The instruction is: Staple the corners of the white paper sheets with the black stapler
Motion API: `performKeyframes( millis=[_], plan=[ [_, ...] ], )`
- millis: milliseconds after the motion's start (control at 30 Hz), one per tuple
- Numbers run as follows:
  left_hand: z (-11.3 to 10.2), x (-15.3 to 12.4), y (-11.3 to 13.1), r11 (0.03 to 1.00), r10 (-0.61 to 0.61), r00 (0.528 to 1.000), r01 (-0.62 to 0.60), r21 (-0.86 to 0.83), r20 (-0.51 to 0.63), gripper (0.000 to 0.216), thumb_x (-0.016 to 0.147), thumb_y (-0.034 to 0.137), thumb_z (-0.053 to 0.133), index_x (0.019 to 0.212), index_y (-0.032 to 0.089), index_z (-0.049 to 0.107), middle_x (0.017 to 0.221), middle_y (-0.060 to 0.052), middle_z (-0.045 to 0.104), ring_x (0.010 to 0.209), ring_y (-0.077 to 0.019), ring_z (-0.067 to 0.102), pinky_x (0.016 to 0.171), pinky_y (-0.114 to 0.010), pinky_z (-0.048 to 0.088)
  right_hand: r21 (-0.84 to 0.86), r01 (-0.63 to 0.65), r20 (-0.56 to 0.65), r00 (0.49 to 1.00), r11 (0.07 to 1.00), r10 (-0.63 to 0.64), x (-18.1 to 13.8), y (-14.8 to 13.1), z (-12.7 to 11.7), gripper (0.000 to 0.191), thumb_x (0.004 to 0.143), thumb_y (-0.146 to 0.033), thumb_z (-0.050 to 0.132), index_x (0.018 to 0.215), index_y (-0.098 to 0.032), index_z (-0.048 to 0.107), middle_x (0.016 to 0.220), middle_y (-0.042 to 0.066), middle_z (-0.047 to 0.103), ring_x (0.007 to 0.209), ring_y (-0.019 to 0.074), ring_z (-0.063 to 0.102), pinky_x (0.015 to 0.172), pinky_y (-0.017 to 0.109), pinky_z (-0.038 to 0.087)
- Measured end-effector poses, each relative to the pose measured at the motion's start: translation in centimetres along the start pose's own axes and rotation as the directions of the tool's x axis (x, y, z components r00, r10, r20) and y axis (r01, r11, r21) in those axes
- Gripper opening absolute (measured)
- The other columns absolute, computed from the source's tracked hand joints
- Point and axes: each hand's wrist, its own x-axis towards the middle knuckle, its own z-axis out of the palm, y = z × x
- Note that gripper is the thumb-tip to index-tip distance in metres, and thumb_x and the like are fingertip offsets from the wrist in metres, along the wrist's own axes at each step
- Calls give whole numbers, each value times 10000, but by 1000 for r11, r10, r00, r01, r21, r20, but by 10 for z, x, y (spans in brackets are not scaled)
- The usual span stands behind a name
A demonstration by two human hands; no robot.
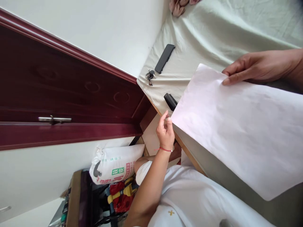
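Head view: the right hand (pixel 259 66) pinches the sheet (pixel 236 126), probably light, easily creased, best held by edges. Whether the left hand (pixel 165 135) grips its corner, I can't tell.

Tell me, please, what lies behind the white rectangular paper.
Beyond the white rectangular paper, pale green cloth shows, with part of a black rounded object; the paper covers the rest and anything else there.

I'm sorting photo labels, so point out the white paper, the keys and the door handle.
White paper (pixel 239 126): head view, middle of its upper face.
Keys (pixel 150 75): head view, middle of the bunch.
Door handle (pixel 55 119): head view, middle of its metal length.
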Motion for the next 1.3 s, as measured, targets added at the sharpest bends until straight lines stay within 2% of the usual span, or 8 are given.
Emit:
performKeyframes(
  millis=[67,133,233,300,567,733,1000,1300],
  plan=[
    [1,-10,3,941,-219,975,219,-258,30,402,949,579,603,1060,206,705,963,-64,747,738,-143,686,584,-233,545,-14,1,-58,998,1000,-2,-3,-3,3,332,876,-435,676,976,-122,633,797,-22,627,717,10,569,762,181,492],
    [2,-18,8,789,-360,912,409,-458,194,541,860,728,621,895,192,686,740,-21,655,557,-108,568,435,-206,420,-53,-8,-104,995,999,3,-4,-5,4,322,915,-433,639,1005,-123,632,821,-18,633,748,13,579,781,182,489],
    [4,-26,18,606,-394,799,598,-525,455,624,757,791,683,820,171,683,688,-28,612,550,-104,543,389,-189,323,-118,9,-114,993,993,-23,0,-3,1,397,888,-509,664,1008,-131,635,810,-15,629,764,36,583,769,187,498],
    [7,-29,22,575,-409,750,654,-491,520,540,746,693,775,784,164,674,672,-20,600,556,-89,532,400,-173,303,-141,39,-110,992,989,-54,2,-1,-1,475,833,-581,699,992,-138,636,787,-14,621,757,54,586,733,185,499],
    [21,-27,27,535,-573,714,698,-475,403,565,537,505,968,629,156,533,548,79,459,444,-13,406,389,-138,194,-155,95,-18,995,983,-100,3,0,-2,688,733,-692,735,1148,-150,654,941,39,687,884,150,664,744,251,577],
    [24,-27,27,534,-602,725,677,-507,334,615,493,468,994,610,165,472,524,106,418,423,6,326,393,-134,212,-229,-2,-58,998,973,-12,4,-2,1,726,636,-629,828,1199,-198,669,960,45,713,954,212,685,813,337,615],
    [24,-32,28,548,-576,732,675,-493,363,527,559,510,965,744,154,622,619,76,535,476,-1,389,428,-127,287,-316,-27,-20,1000,948,22,12,5,-8,811,602,-789,759,1141,-187,698,1026,57,725,844,186,671,687,282,580],
    [22,-33,24,560,-608,709,702,-440,356,573,536,550,958,598,152,550,506,88,458,418,-8,388,390,-148,236,-329,-55,-72,997,943,33,13,5,-7,845,598,-815,745,1167,-193,699,1005,58,712,822,184,657,671,296,577]
  ],
)
